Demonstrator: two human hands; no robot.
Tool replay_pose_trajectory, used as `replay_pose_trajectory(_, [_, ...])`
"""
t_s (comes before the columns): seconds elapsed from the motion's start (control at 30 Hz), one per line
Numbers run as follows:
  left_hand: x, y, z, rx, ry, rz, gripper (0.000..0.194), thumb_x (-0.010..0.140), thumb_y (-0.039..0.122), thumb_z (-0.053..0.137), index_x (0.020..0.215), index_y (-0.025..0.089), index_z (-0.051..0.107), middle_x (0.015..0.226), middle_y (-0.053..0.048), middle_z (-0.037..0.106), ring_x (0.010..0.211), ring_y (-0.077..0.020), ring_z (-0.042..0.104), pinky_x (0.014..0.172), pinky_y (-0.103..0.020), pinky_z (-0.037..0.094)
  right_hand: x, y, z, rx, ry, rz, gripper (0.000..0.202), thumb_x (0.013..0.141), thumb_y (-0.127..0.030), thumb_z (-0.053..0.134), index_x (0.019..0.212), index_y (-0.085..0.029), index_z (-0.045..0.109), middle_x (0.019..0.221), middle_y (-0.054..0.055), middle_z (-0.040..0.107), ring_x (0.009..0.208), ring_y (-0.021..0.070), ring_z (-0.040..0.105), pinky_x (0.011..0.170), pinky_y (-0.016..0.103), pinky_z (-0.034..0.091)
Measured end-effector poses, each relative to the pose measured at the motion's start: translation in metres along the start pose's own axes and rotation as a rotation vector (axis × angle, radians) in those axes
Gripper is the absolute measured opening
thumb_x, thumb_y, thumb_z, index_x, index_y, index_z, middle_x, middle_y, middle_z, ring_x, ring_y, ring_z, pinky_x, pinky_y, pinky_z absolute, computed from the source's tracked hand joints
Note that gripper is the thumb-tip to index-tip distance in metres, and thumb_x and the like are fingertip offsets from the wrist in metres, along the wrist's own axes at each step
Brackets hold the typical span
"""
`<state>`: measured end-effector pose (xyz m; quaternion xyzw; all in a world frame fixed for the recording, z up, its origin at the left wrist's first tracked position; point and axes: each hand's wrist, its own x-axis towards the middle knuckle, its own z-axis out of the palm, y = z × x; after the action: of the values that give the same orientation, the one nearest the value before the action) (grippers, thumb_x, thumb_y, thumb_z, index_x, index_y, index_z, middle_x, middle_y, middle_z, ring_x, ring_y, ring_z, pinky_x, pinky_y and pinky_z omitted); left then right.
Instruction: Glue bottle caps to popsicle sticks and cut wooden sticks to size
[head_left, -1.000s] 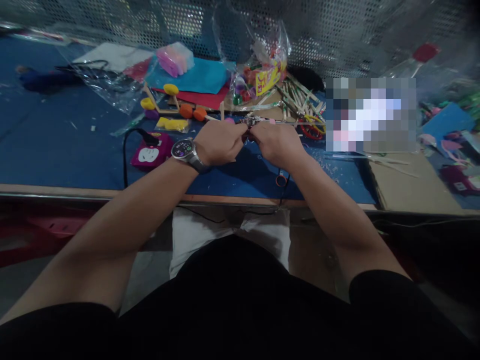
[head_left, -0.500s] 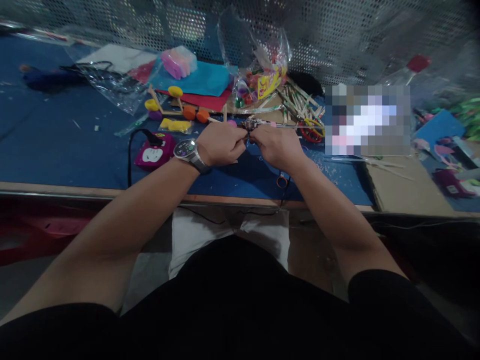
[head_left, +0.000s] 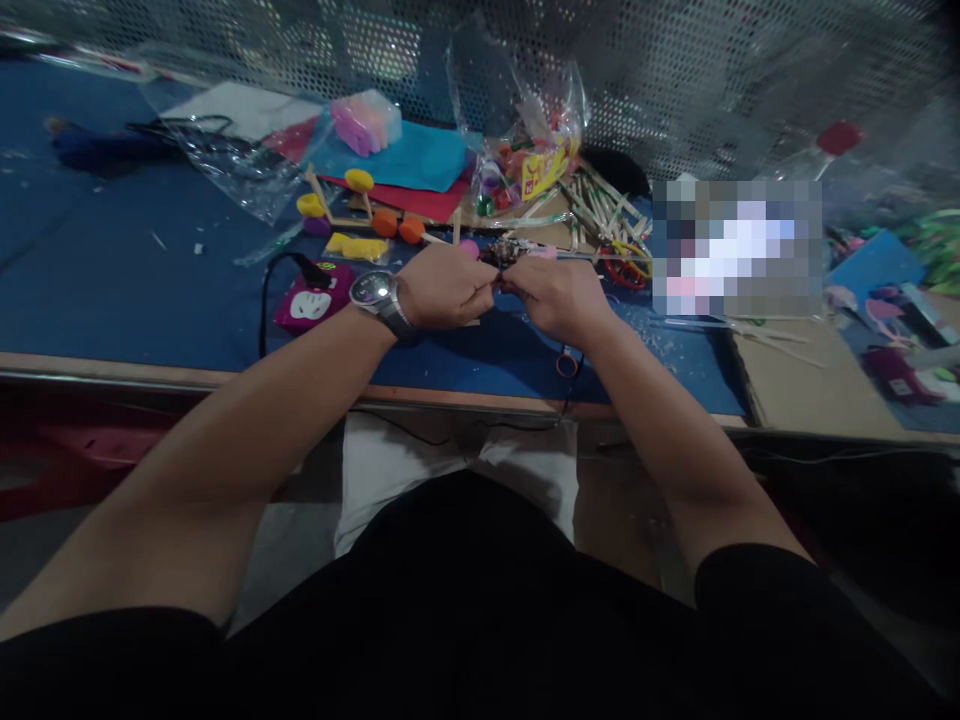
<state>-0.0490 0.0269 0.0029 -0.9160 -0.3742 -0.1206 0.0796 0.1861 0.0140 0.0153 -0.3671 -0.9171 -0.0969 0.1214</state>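
Note:
My left hand point(head_left: 450, 288), with a watch point(head_left: 375, 292) on its wrist, is closed over the blue table point(head_left: 480, 365). Its fingertips almost meet those of my right hand point(head_left: 555, 295), which is pinched too. Whatever the fingers hold is too small and dark to make out. Just beyond them lies a dark, shiny cluster point(head_left: 506, 248) with a pink piece point(head_left: 541, 251) on its right. A pink ball point(head_left: 469, 249) sits behind my left hand. Left of the watch is a purple box point(head_left: 304, 308) with a black cable.
Orange point(head_left: 385, 222) and yellow point(head_left: 359, 181) pieces on sticks lie behind my left hand. Farther back are blue sheets point(head_left: 427, 155), a plastic bag of colored pieces point(head_left: 551, 165) and wooden sticks point(head_left: 600, 205). Red-yellow scissors point(head_left: 628, 265), a blurred-out patch and cardboard point(head_left: 821, 385) are at right.
The view has shifted slightly, so the table items appear a little lower and to the right. Both hands stay pinched close together, with the fingertips slightly changed.

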Motion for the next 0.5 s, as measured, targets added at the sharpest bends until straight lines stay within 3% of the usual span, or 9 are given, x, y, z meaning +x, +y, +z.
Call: replay_pose_trajectory(0.5, [0.0001,-0.0053,0.0045,-0.1,0.016,0.069,0.037,0.101,0.039,0.043,0.085,0.021,0.071,0.074,-0.009,0.07,0.071,-0.0252,0.063,0.067,-0.039,0.039,-0.0022,0.0011,-0.0033,0.039,-0.027,-0.006,0.035,0.111,-0.023,0.042,0.122,-0.024,0.075,0.119,0.005,0.082,0.1,0.0235,0.07,0.072,0.037,0.027])
